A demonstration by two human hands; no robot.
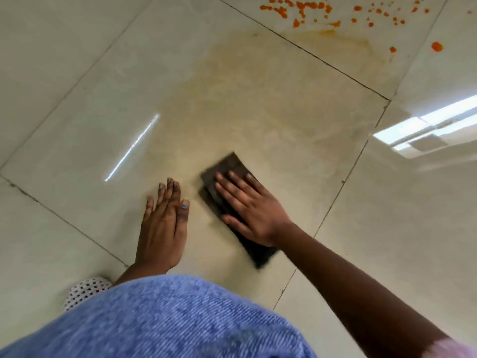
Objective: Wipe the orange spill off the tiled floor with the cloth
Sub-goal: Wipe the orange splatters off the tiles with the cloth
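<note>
Right grip (251, 211) flat on dark folded cloth (232, 165), blurred edges.

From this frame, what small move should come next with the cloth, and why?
Probably slide the cloth forward under the flat right hand toward the orange droplets at the far tile edge: they are untouched, with a faint smear between. The left hand braces on the floor.
</note>
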